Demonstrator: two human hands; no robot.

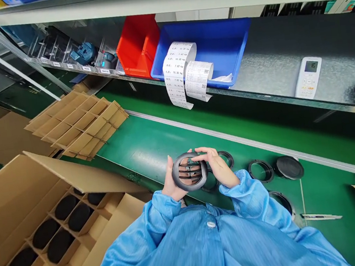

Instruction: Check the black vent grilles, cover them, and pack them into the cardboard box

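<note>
A round dark grey vent grille (pixel 189 171) with several slats is held up in front of my chest, above the green belt (pixel 152 140). My left hand (pixel 171 184) cups its left rim from behind. My right hand (pixel 216 166) grips its right and upper rim with fingers curled over the top. On the belt just right of my hands lie black rings (pixel 261 170) and a black round cap (pixel 289 167); another ring (pixel 282 201) lies by my right sleeve. One ring (pixel 227 157) is partly hidden behind my right hand.
An open cardboard box (pixel 49 226) with dividers holds several black round parts at lower left. A loose cardboard divider grid (pixel 79 123) lies on the belt. The shelf behind carries a red bin (pixel 137 47), a blue bin (pixel 215 46) with paper labels, and a white remote (pixel 308 77).
</note>
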